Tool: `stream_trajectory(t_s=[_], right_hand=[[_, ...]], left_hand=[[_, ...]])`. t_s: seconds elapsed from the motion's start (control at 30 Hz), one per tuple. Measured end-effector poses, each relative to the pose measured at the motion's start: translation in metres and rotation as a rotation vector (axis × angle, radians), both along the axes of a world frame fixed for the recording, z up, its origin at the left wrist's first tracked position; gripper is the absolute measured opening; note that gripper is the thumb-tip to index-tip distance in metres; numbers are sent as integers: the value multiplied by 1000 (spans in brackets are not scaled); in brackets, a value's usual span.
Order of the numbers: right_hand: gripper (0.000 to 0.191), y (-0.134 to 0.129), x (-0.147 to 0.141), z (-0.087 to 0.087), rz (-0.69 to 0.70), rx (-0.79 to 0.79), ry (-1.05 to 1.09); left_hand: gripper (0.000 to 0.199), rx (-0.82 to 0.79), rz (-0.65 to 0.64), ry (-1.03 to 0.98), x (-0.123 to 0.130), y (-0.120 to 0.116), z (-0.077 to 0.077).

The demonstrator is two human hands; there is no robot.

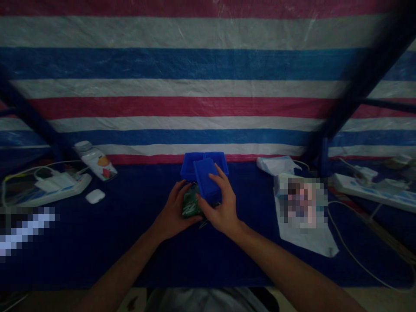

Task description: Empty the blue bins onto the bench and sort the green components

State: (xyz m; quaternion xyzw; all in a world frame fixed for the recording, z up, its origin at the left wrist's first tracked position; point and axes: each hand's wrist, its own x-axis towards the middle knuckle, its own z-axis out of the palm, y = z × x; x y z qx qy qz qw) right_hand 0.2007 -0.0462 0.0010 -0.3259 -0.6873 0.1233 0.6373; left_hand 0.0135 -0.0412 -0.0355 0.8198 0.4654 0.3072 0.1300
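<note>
Clasping a plain blue, rectangular plastic box [207, 177] at the centre of the frame, the right hand [224, 203] has its thumb at the box's lower left and its fingers along the right edge. The box's long axis runs steeply, its upper end leaning toward the left of the frame and its lower end toward the right; a broad face is turned to the camera. Just left of it, the left hand [177, 210] curls, fingers above and thumb below, around a shiny green piece with pale streaks [190, 206], its material unclear. This piece's long axis is too covered to tell. Behind the box, higher in the frame, sits a shallow blue plastic tray with two compartments [191, 160]; the box overlaps it in view, and whether they touch I cannot tell. A small white rounded case [95, 196] lies left of centre on the dark blue tabletop [130, 255].
</note>
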Motion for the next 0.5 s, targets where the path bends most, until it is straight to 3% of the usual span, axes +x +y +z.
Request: stream_trajectory(t_s=[0.3, 0.4, 0.5], right_hand=[[62, -1, 3, 0, -20, 17, -3], [62, -1, 5, -1, -37, 10, -27], [61, 1, 7, -2, -39, 17, -53]], left_hand=[[67, -4, 9, 2, -1, 0, 6], [70, -3, 19, -5, -1, -1, 7], [86, -5, 42, -47, -2, 0, 4]])
